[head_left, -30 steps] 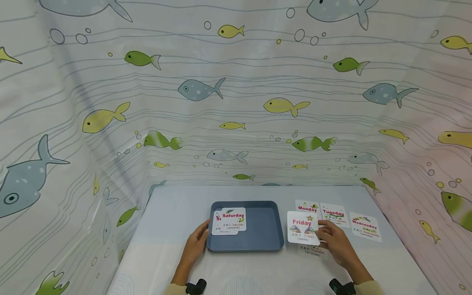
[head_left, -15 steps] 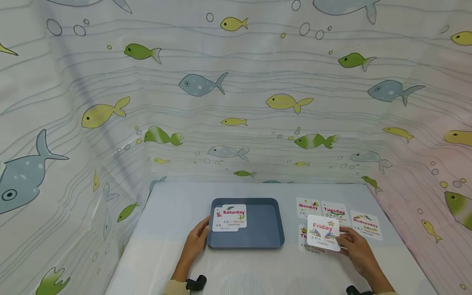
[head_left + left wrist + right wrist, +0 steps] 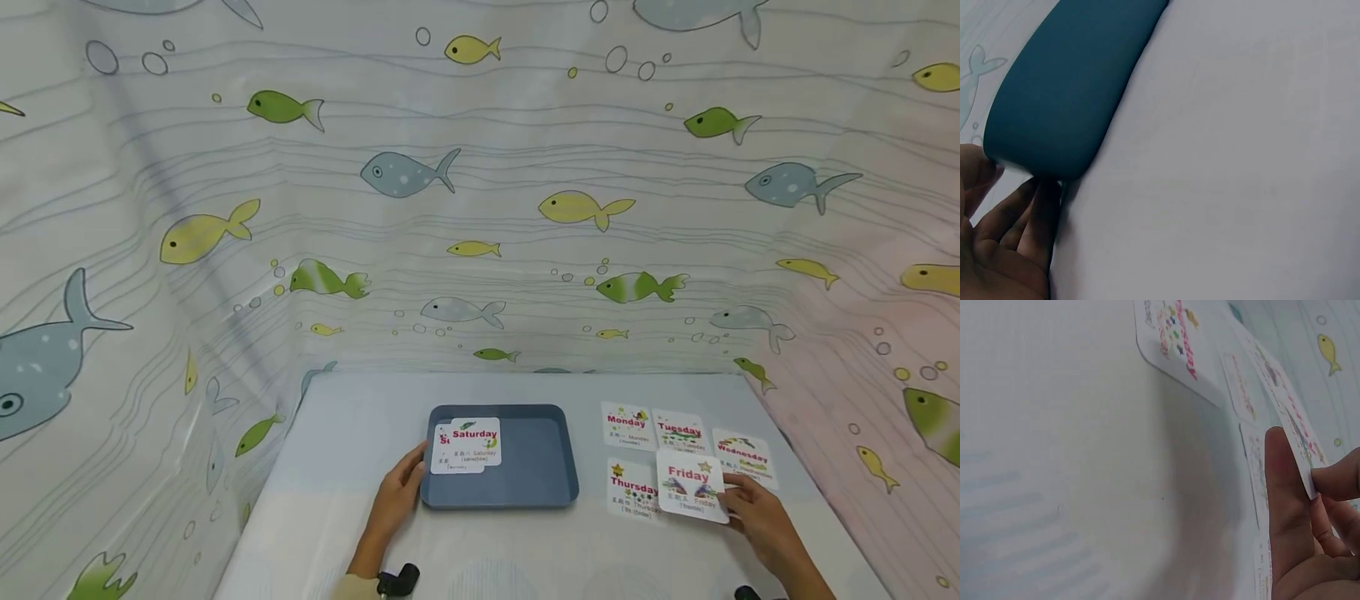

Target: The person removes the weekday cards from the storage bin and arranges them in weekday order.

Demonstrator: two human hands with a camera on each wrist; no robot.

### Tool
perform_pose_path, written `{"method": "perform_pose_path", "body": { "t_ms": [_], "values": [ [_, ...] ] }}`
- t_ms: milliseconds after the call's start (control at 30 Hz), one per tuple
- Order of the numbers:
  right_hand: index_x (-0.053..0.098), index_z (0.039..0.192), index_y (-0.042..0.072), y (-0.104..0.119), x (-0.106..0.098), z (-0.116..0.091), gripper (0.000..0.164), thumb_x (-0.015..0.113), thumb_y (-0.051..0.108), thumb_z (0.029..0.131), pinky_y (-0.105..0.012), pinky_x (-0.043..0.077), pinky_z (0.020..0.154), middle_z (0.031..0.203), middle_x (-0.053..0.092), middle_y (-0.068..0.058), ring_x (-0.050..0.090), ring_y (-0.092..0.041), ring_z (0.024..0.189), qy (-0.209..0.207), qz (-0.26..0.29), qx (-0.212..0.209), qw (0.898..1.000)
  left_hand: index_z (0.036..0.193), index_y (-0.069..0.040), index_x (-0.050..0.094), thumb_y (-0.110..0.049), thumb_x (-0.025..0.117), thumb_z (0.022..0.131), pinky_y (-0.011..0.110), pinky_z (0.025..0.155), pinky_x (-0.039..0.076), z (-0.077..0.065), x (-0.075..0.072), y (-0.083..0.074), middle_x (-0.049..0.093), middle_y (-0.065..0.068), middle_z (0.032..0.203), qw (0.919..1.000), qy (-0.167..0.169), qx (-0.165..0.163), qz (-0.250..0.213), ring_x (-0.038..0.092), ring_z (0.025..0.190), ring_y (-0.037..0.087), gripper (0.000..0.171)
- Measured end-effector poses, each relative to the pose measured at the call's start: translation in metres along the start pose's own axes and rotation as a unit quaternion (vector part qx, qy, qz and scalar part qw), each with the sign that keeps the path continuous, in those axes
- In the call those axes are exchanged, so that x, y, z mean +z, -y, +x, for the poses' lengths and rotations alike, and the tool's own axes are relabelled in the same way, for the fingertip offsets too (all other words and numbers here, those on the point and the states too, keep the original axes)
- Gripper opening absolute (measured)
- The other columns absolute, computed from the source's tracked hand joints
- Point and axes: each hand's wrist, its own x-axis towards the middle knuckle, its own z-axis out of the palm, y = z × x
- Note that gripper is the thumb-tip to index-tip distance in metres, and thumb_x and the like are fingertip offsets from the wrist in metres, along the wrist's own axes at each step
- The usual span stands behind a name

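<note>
My right hand [image 3: 765,517] pinches a white Friday flashcard [image 3: 690,487] at its right edge, thumb on one face and fingers behind. In the right wrist view the Friday card [image 3: 1288,403] is tilted and held off the table. It overlaps the right end of the Thursday card [image 3: 628,493] in the head view. My left hand [image 3: 395,492] grips the left side of a blue-grey tray [image 3: 536,467]; in the left wrist view thumb and fingers meet at the end of the tray [image 3: 1072,87]. On the tray lies a Saturday card [image 3: 476,442], partly covering another card [image 3: 444,463].
Behind the Friday card, the Monday [image 3: 628,427], Tuesday [image 3: 678,429] and Wednesday [image 3: 746,458] cards lie face up on the white table [image 3: 517,542]. A fish-printed curtain [image 3: 495,183] surrounds the table at the back and sides.
My right hand has carried the Friday card rightward, from beside the tray past the Thursday card, which shows more fully now. The left hand keeps its place at the tray.
</note>
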Motion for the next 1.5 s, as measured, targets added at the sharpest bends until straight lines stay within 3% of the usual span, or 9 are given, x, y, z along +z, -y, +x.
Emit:
{"method": "perform_pose_path", "body": {
  "t_ms": [333, 733, 933, 1100, 1333, 1500],
  "values": [
    [0.034, 0.145, -0.011, -0.017, -0.007, 0.011, 0.058, 0.054, 0.006, 0.093, -0.030, 0.057, 0.066, 0.095, 0.060, -0.006, 0.058, -0.014, 0.083, -0.040, -0.035, 0.036, 0.998, 0.150, -0.025, 0.047, -0.030, 0.051, 0.106, 0.047, 0.119, 0.035, -0.002, -0.002, -0.002, 0.048, 0.005, 0.154, 0.9999, 0.004, -0.012, -0.005, 0.041, 0.146, 0.028, 0.044],
    [0.043, 0.137, -0.013, -0.025, -0.004, 0.024, 0.053, 0.060, 0.005, 0.090, -0.025, 0.050, 0.056, 0.104, 0.062, -0.022, 0.061, -0.023, 0.084, -0.100, -0.079, 0.060, 0.990, 0.149, -0.025, 0.048, -0.029, 0.051, 0.105, 0.048, 0.118, 0.036, -0.003, -0.002, 0.000, 0.049, 0.005, 0.154, 1.0000, 0.001, 0.000, -0.007, 0.042, 0.145, 0.027, 0.044],
    [0.043, 0.136, -0.015, -0.030, -0.004, 0.028, 0.057, 0.063, 0.013, 0.090, -0.028, 0.050, 0.062, 0.103, 0.063, -0.022, 0.060, -0.024, 0.085, -0.082, -0.120, 0.043, 0.988, 0.149, -0.024, 0.048, -0.028, 0.052, 0.105, 0.048, 0.118, 0.037, -0.004, -0.002, -0.002, 0.049, 0.006, 0.153, 1.0000, -0.002, -0.002, -0.006, 0.043, 0.145, 0.028, 0.044],
    [0.046, 0.132, -0.015, -0.029, -0.004, 0.025, 0.056, 0.065, 0.016, 0.089, -0.028, 0.047, 0.060, 0.095, 0.063, -0.016, 0.057, -0.021, 0.082, -0.071, -0.149, 0.021, 0.986, 0.149, -0.023, 0.048, -0.027, 0.052, 0.105, 0.048, 0.118, 0.037, -0.004, -0.002, -0.002, 0.049, 0.006, 0.153, 1.0000, -0.003, -0.004, -0.006, 0.043, 0.145, 0.029, 0.044],
    [0.048, 0.125, -0.015, -0.022, 0.000, 0.020, 0.053, 0.066, 0.018, 0.089, -0.028, 0.043, 0.063, 0.095, 0.063, -0.020, 0.059, -0.026, 0.084, -0.064, -0.219, 0.010, 0.974, 0.149, -0.024, 0.048, -0.029, 0.052, 0.105, 0.048, 0.118, 0.037, -0.001, -0.001, -0.003, 0.049, 0.005, 0.153, 1.0000, 0.000, -0.001, -0.006, 0.043, 0.145, 0.028, 0.044],
    [0.047, 0.121, -0.013, -0.021, 0.003, 0.019, 0.051, 0.067, 0.022, 0.090, -0.031, 0.046, 0.063, 0.096, 0.061, -0.024, 0.058, -0.028, 0.083, -0.060, -0.267, 0.010, 0.962, 0.149, -0.023, 0.049, -0.028, 0.052, 0.105, 0.049, 0.118, 0.037, -0.001, 0.000, -0.004, 0.050, 0.006, 0.152, 1.0000, -0.001, -0.002, -0.003, 0.043, 0.145, 0.028, 0.044]
  ]
}}
